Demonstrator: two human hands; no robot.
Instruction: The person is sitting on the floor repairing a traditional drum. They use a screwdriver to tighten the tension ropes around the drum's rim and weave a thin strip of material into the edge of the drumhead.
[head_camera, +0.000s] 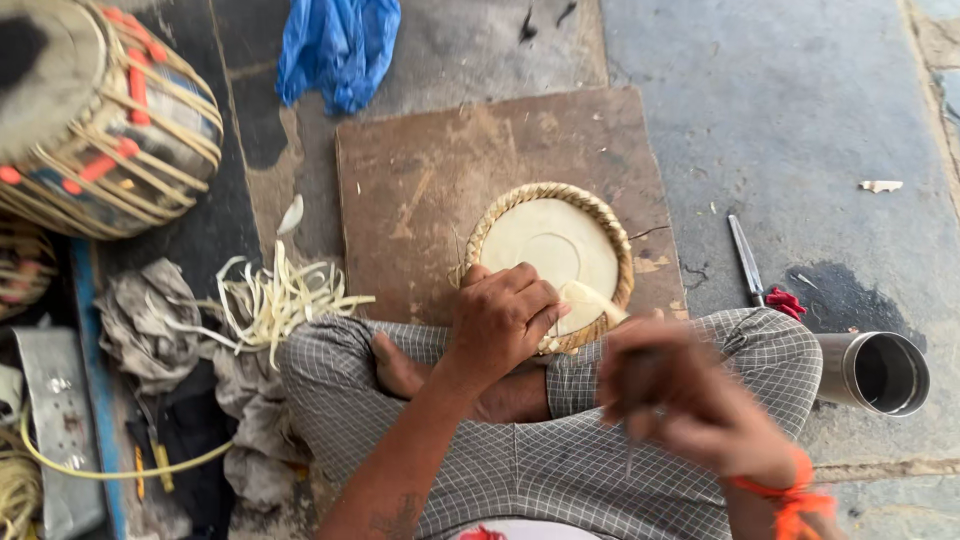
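A round pale drum skin with a woven strap rim lies on a brown wooden board in front of my crossed legs. My left hand grips its near edge, fingers curled over the woven rim, pinching a pale strip. My right hand is blurred with motion just right of it; it seems closed on a thin tool or strip, though the blur hides what it is. An orange thread is tied around my right wrist.
A strapped drum stands at the top left. A blue plastic bag lies beyond the board. Loose pale strips and grey rags lie at left. A metal cup and a metal tool lie at right.
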